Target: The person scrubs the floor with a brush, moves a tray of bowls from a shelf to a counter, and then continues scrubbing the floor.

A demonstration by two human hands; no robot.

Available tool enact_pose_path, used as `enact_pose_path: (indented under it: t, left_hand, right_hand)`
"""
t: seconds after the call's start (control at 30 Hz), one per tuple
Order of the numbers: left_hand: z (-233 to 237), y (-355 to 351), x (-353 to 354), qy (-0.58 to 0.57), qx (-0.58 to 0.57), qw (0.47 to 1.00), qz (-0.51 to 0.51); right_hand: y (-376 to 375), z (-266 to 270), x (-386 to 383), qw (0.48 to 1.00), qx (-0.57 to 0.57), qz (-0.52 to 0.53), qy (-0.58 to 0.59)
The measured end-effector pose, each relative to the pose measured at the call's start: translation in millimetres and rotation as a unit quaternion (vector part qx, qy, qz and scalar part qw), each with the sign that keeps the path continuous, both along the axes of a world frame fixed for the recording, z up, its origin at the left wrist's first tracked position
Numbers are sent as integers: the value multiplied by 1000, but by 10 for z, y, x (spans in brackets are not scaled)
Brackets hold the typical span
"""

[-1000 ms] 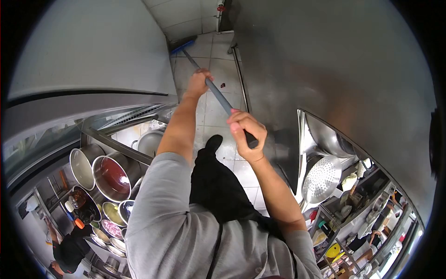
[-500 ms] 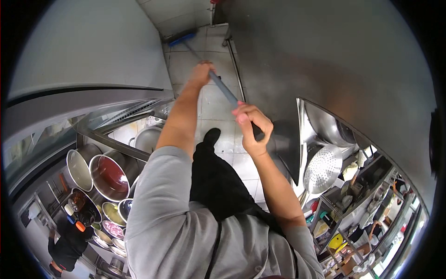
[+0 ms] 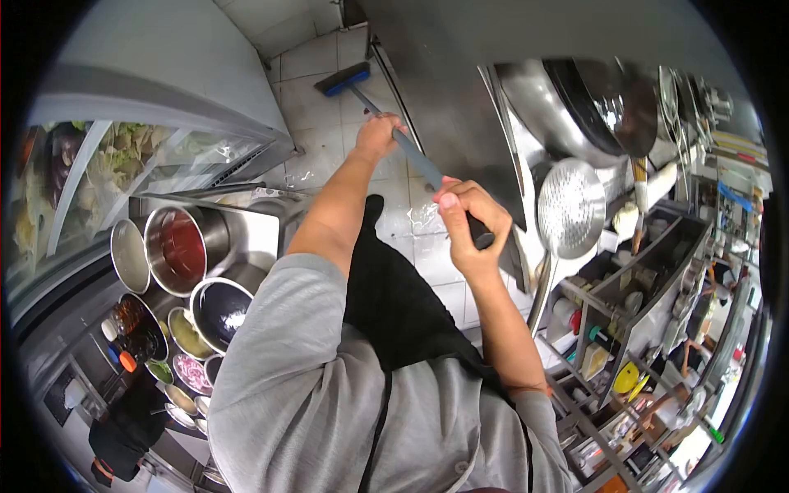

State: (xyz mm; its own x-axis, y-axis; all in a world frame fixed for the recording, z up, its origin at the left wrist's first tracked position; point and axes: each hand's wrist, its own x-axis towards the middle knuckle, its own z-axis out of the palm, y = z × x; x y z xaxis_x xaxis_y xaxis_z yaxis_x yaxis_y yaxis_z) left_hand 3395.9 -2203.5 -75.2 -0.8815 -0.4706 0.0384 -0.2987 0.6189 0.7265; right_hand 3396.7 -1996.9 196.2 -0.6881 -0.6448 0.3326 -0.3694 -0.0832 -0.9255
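Head: broom [image 3: 419, 159] between cabinet [image 3: 185, 57] and panel [image 3: 448, 90]

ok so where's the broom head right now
In the head view, the broom head is near the top, just left of centre, over the floor tiles beyond the left hand, between the grey cabinet and the steel panel.

The left hand [image 3: 380, 134] grips the grey handle of a broom [image 3: 417, 158]; the right hand [image 3: 477, 218] wraps it near its dark end. The broom's blue-edged head [image 3: 343, 79] is ahead, over the tiled floor [image 3: 311, 115]. A steel pot [image 3: 215, 234], red inside, stands at left; a perforated skimmer [image 3: 569, 205] shows at right.
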Motion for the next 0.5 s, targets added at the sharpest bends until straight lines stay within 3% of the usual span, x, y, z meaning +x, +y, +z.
enact_pose_path:
  t: [0.3, 0.5]
  left_hand:
    - [487, 1902, 833, 46, 23, 996, -71]
    - [803, 2876, 1233, 20, 25, 985, -170]
  right_hand:
    - [1674, 574, 930, 999, 53, -9, -9]
    - [2537, 1045, 1357, 997, 79, -22, -6]
